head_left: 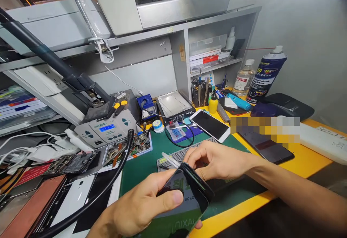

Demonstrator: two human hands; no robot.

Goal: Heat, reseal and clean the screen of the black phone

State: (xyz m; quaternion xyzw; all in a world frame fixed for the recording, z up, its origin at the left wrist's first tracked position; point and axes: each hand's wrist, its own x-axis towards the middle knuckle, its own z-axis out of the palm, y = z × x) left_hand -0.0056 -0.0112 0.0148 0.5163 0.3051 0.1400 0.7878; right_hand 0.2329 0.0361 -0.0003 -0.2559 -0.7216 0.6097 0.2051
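My left hand point(146, 203) grips a black smartphone point(189, 202), its thumb pressed across the glossy face. The phone is tilted and mirrors green and yellow lettering. At its far top edge, my right hand point(214, 160) has its fingers curled together, with the thumb close against the phone's corner. The phone partly hides those fingertips, so what they pinch cannot be made out. A pale, thin strip point(170, 160) sticks out behind the phone beside the right fingers; I cannot tell whether it is held. Below lies a grey perforated pad point(162, 165) on the green mat point(146, 169).
A white phone point(210, 125) and a dark phone point(264, 144) lie beyond my right hand. A black hose point(119, 173) curves along the left, near a soldering station point(107, 129) and a tray of parts point(138, 145). A spray can point(267, 75) stands back right.
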